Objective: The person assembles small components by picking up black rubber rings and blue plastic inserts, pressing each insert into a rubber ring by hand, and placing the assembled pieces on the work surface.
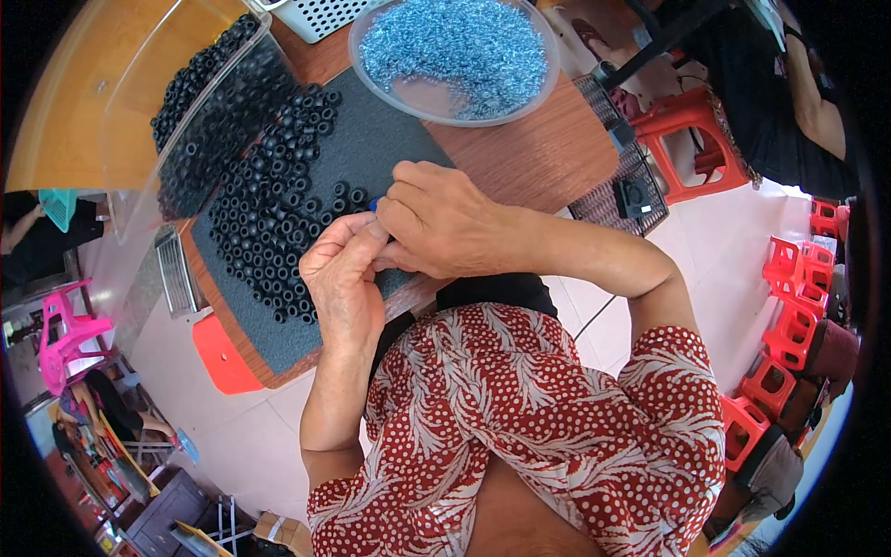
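We take the dark grey mat (371, 139) as our landmark; it lies on a wooden table (529, 158).

Containers, largest first: a clear plastic bin (176, 102), tilted at the mat's far left edge, spills black rubber rings (269, 213) across the left half of the mat. Beyond the mat's far right corner sits a round clear bowl (422, 100) filled with small blue-grey metal washers (455, 46). A white perforated basket (320, 14) shows just behind the mat, between bin and bowl. We see no labels or signs on any of them.

The hands meet over the mat's near right edge. The right hand (445, 223) is curled closed, fingertips pinched toward the left hand (343, 269), whose fingers are likewise bent in — thumb and forefinger pressed together. Between the two sets of fingertips we see a small blue part (374, 202), just beside the nearest rings. Only a sliver of it shows, so we cannot tell its long axis or which way it points — nor which hand actually has hold of it.
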`<state>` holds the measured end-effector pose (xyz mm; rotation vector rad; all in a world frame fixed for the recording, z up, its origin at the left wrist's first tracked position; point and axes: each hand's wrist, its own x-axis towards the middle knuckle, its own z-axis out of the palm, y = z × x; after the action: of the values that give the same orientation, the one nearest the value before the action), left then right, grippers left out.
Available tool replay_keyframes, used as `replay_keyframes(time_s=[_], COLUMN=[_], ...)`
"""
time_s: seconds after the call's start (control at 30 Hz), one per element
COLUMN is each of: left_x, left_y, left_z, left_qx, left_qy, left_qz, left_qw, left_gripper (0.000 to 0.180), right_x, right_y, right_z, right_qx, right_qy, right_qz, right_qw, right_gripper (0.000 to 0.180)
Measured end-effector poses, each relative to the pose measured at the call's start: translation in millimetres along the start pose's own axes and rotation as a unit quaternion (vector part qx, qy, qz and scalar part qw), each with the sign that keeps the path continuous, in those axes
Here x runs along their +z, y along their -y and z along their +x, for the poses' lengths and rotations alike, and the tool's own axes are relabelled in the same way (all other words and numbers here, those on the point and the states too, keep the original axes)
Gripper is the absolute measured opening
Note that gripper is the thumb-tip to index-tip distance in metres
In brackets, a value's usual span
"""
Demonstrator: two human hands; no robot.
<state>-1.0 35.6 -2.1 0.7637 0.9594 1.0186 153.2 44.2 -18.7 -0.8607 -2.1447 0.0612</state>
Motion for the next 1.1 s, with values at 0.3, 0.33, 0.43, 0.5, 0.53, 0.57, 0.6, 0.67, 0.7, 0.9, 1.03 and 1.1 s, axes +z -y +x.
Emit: replay_keyframes(time_s=[0.3,0.33,0.43,0.5,0.53,0.57,0.6,0.67,0.7,0.9,1.03,1.1], left_x=[-6,-7,-8,-13,-15,-14,-13,-13,-13,-13,-5,-6], left_y=[-3,-4,-8,-5,-4,-4,-3,-2,-3,2,3,5], left_z=[-4,-5,-10,-7,-6,-7,-9,-10,-11,-3,-3,-4], left_qx=[-0.05,-0.051,-0.048,-0.057,-0.067,-0.067,-0.047,-0.027,-0.019,-0.02,0.031,0.051], left_qy=[0.078,0.089,0.072,0.083,0.094,0.094,0.094,0.093,0.096,0.059,0.005,0.002], left_qz=[-0.02,-0.009,-0.013,0.005,0.021,0.021,0.042,0.062,0.073,0.092,0.067,0.064], left_qw=[0.995,0.995,0.996,0.995,0.993,0.993,0.994,0.993,0.993,0.994,0.997,0.997], left_gripper=[0.023,0.025,0.027,0.028,0.029,0.029,0.03,0.031,0.032,0.027,0.02,0.02], right_x=[2,1,-3,-2,-2,-2,-2,-3,-3,9,10,11], right_y=[-3,-2,-2,-2,-2,-3,-3,-1,0,-3,1,2], right_z=[-5,-4,-2,-1,-2,-3,-3,-1,-1,-6,0,2], right_qx=[0.001,0.0,-0.005,-0.009,-0.009,-0.02,-0.032,-0.029,-0.026,0.011,0.039,0.037], right_qy=[-0.022,-0.022,-0.017,0.0,0.0,0.007,0.014,0.016,0.018,0.052,0.021,-0.004], right_qz=[-0.001,0.0,0.025,0.027,0.028,0.023,0.018,0.019,0.018,-0.02,-0.032,-0.02], right_qw=[1.0,1.0,1.0,1.0,1.0,0.999,0.999,0.999,0.999,0.998,0.998,0.999], right_gripper=[0.022,0.022,0.024,0.024,0.024,0.024,0.023,0.023,0.022,0.021,0.021,0.021])
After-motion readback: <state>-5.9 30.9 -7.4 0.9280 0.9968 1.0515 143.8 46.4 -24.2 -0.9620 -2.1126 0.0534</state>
